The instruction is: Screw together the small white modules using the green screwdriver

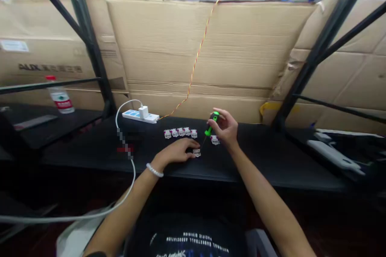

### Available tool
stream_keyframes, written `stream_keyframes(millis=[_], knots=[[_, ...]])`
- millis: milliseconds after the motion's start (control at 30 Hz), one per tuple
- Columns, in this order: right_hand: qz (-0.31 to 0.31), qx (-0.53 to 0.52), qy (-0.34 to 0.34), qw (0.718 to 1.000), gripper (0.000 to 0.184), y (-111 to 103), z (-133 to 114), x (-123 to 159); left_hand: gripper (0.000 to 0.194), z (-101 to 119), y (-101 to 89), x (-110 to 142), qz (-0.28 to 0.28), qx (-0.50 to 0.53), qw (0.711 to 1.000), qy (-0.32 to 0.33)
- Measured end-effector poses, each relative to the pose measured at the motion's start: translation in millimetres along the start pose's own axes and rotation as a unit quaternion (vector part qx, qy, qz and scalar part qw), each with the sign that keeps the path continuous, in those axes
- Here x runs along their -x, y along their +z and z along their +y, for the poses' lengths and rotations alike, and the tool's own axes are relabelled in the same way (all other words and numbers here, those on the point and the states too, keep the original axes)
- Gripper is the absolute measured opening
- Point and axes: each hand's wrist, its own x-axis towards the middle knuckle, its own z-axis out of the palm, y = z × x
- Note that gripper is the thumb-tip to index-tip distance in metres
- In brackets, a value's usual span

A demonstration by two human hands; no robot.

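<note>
My left hand (178, 151) rests on the black tabletop, its thumb and fingers closed on the left side of a small white part (196, 152) with pinkish edges; its exact kind is too small to tell. Between the fingers of my right hand (226, 128) is a green screwdriver (212, 123), tilted, its thin shaft pointing down and left toward that part. Whether the tip touches it I cannot make out. Just below the right hand lies a similar white part (215, 140). Several more white parts (181, 131) stand in a row behind my left hand.
A power strip (135, 115) with a white plug (143, 111) sits at the back left, its white cable (132, 168) looping past my left arm. A twisted red-yellow wire (194, 66) runs up the cardboard (241, 48). A bottle (62, 98) stands far left, white objects (334, 154) far right.
</note>
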Motion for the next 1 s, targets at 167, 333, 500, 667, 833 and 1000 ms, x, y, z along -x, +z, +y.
stream_keyframes(millis=[167,333,500,667,833,1000], knots=[[0.01,-0.003,-0.008,1.0,0.045,0.2,-0.1,-0.6,0.039,-1.3,0.5,-0.4,-0.002,-0.001,1.0,0.002],[0.009,0.0,-0.012,1.0,0.045,-0.6,0.2,-0.6,0.038,-3.1,1.2,-1.1,-0.002,0.002,1.0,0.0],[0.006,0.004,-0.009,1.0,0.045,-1.1,-0.1,-0.3,0.04,-0.4,0.2,-0.9,-0.005,0.003,1.0,-0.004],[0.005,0.006,-0.012,1.0,0.046,-0.8,-0.2,-0.4,0.038,0.0,0.5,-0.6,-0.002,0.002,1.0,0.0],[0.011,0.006,-0.015,1.0,0.046,-0.8,-0.1,-0.3,0.039,-2.4,1.5,-0.9,-0.001,0.0,1.0,0.001],[0.009,-0.002,-0.012,1.0,0.046,-1.0,-0.9,-0.1,0.039,-2.3,1.7,-0.8,-0.001,-0.001,1.0,0.002]])
